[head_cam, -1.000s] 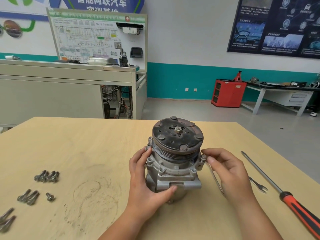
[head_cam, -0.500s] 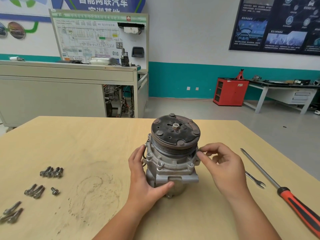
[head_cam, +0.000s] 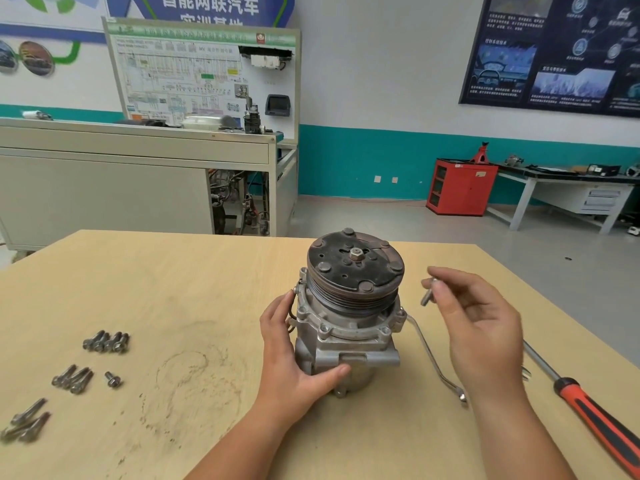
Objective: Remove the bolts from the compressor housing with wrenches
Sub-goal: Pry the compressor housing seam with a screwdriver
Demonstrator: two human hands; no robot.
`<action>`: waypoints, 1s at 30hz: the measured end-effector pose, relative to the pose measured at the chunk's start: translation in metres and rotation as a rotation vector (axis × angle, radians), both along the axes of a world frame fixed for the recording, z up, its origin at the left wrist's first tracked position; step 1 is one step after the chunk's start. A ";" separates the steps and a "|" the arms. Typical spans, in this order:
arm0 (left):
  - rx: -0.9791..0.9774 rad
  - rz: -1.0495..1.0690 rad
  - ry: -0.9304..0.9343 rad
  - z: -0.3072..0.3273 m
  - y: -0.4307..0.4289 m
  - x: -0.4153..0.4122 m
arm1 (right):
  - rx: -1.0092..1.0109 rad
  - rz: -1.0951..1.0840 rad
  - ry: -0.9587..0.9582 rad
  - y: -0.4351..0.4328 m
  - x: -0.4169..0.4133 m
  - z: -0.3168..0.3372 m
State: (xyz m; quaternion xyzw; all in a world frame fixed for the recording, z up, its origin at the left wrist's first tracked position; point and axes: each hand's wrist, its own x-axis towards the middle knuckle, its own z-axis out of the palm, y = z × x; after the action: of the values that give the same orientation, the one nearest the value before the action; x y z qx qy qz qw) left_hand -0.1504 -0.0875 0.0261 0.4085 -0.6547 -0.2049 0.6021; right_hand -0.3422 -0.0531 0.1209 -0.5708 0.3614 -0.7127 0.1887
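Compressor point(head_cam: 349, 320) stands upright at bench point(head_cam: 173, 289) centre, pulley face up. Left hand point(head_cam: 294, 368) grips the housing from 9 o'clock, thumb laid across the front lower body. Right hand point(head_cam: 481, 330) is raised at 3 o'clock, clear of the housing, thumb and forefinger pinching one bolt point(head_cam: 428, 292), other fingers loosely spread. Wrench point(head_cam: 433, 362) lies at 4 o'clock, one end against the flange. Screwdriver point(head_cam: 588, 407) lies further out at 4 o'clock. Loose bolts point(head_cam: 105, 341) lie grouped at 9 o'clock, well apart from the compressor.

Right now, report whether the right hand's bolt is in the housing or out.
Out: the right hand pinches the bolt midair, apart from the compressor housing.
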 end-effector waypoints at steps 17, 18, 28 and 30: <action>0.121 0.578 0.028 -0.034 0.157 0.201 | 0.224 0.621 0.916 0.012 0.301 -0.081; 0.124 0.597 0.011 -0.036 0.157 0.212 | 0.217 0.578 1.012 0.008 0.319 -0.085; -0.004 0.447 0.217 -0.009 0.133 0.193 | 0.316 0.524 0.941 0.040 0.257 -0.056; -0.063 0.359 0.224 -0.003 0.124 0.170 | 0.234 0.522 0.612 0.067 0.185 -0.042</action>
State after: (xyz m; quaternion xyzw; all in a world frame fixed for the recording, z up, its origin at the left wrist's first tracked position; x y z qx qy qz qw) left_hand 0.0198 0.0367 0.0229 0.4744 -0.5065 -0.1179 0.7103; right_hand -0.1570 0.0142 0.0784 -0.8034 0.3227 -0.3925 0.3104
